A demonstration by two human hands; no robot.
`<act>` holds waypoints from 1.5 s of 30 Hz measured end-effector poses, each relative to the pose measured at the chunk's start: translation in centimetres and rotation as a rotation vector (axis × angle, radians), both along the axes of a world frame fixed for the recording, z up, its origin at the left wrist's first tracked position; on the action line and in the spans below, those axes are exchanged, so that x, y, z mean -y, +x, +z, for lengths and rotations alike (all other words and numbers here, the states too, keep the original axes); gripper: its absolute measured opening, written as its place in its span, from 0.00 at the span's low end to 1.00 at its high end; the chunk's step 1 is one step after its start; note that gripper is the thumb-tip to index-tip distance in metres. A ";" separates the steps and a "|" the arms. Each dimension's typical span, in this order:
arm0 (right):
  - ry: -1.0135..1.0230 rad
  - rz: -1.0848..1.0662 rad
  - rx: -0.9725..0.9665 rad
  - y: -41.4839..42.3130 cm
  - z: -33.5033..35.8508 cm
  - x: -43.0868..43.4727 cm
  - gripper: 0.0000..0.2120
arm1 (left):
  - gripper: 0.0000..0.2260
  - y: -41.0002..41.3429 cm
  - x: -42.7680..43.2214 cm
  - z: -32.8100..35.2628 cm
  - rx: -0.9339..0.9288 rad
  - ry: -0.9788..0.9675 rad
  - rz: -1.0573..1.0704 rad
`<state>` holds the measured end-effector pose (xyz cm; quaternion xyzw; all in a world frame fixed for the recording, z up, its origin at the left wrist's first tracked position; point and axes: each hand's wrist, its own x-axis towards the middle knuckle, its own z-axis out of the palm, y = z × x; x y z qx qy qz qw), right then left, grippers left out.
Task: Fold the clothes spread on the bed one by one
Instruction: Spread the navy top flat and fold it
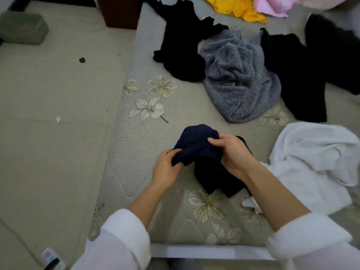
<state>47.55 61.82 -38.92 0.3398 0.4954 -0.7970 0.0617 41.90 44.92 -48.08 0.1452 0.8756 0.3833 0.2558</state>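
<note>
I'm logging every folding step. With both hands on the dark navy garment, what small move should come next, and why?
Probably spread the navy garment flat on the bed and smooth it. The left hand pinches its left edge, the right hand grips its top, and the cloth is bunched and crumpled, not yet a neat fold.

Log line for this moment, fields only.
step: folding navy garment | left hand: grips its left edge | right hand: grips its top | waiting: grey sweater, white shirt, black clothes
</note>
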 end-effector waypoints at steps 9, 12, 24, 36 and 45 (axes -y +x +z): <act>0.650 0.138 0.031 4.8 12.1 -4.8 0.22 | 0.08 -3.4 -0.2 19.6 0.114 0.471 -0.117; 0.845 0.487 -0.018 5.0 15.2 -4.3 0.25 | 0.08 -4.2 -1.5 24.7 0.039 0.465 -0.259; 1.307 0.054 -0.136 0.3 21.9 -5.6 0.18 | 0.10 -4.7 -3.4 33.1 0.244 0.577 -0.001; 0.813 0.157 -0.129 2.8 12.1 3.3 0.13 | 0.09 -4.7 -4.8 33.4 0.496 0.852 0.304; 0.758 -0.175 -0.298 1.3 20.0 -4.1 0.09 | 0.09 -8.9 -0.7 32.0 -0.109 0.677 0.373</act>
